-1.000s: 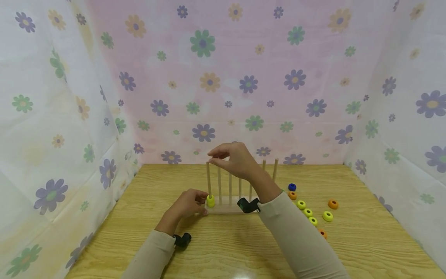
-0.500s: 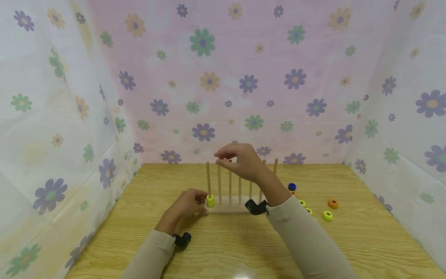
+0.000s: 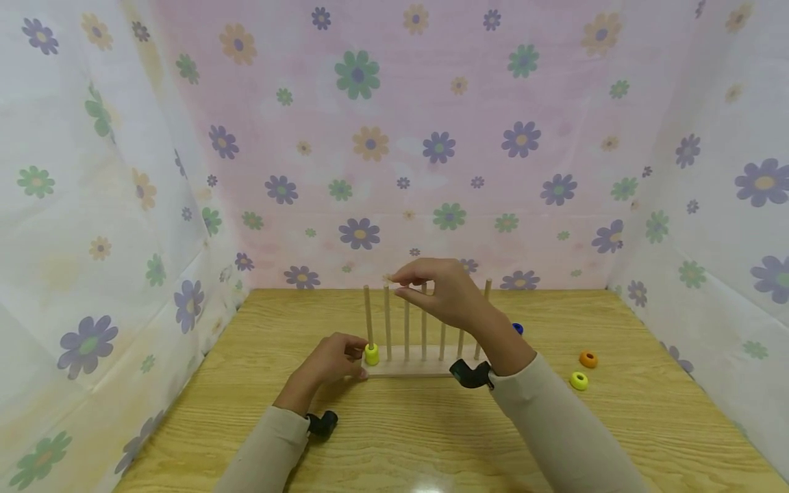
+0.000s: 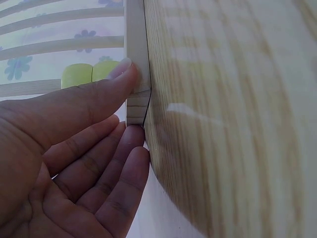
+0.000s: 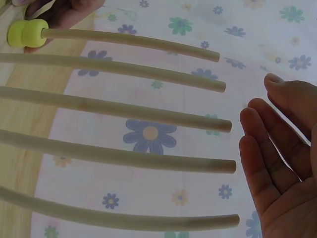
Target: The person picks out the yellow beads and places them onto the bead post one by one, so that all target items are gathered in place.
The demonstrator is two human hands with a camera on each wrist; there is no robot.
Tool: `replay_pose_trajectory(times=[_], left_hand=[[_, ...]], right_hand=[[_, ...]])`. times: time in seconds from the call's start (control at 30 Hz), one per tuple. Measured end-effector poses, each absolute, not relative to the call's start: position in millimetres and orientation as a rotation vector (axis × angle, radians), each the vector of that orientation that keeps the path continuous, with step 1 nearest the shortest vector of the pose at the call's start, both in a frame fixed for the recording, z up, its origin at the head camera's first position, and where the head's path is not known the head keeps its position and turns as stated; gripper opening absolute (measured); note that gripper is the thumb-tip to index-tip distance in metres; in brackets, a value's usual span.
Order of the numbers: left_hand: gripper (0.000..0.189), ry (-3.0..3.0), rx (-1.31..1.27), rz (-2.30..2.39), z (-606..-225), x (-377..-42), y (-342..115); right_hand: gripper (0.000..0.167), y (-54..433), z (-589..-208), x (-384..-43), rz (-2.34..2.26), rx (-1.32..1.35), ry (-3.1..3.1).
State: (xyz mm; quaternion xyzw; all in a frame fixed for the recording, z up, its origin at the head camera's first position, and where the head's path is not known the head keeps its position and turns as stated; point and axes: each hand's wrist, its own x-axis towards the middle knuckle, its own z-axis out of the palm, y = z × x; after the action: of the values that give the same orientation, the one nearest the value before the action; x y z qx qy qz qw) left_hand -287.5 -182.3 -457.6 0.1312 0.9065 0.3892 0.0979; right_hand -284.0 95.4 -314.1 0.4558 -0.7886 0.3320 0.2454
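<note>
Your left hand (image 3: 329, 359) pinches the left end of the rack (image 3: 401, 370): in the left wrist view the thumb lies along one face of the base and fingertips meet its end, close to the worktop (image 3: 382, 438). Your right hand (image 3: 450, 291) hangs above the rack, near the peg tops, loosely spread, with the fingers gently bent and the thumb apart from them. In the right wrist view its fingertips stand just clear of the peg ends.

The rack sits on the worktop in front of you, its pegs (image 3: 387, 322) upright in a row along the base; your right hand and forearm hide parts of some. Two yellow rings (image 3: 371, 355) are stacked at the foot of the leftmost peg, right beside your left hand.

To your right, an orange ring (image 3: 588, 359) lies on the worktop with a single yellow ring (image 3: 579, 381) near it, a little closer to you. A blue ring (image 3: 518, 330) shows partly from behind your right forearm, near the rack's right end. Flowered cloth (image 3: 394, 103) covers the walls around the worktop, and each wrist carries a black camera (image 3: 471, 374) by your beige sleeves (image 3: 567, 424).
</note>
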Motion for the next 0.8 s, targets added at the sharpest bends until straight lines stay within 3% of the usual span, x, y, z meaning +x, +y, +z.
replay_pose_trajectory(times=[0.8], left_hand=[[0.065, 2.672, 0.421, 1.168, -459, -287, -184]], right_hand=[[0.021, 134, -332, -270, 0.766, 1.213, -2.158]])
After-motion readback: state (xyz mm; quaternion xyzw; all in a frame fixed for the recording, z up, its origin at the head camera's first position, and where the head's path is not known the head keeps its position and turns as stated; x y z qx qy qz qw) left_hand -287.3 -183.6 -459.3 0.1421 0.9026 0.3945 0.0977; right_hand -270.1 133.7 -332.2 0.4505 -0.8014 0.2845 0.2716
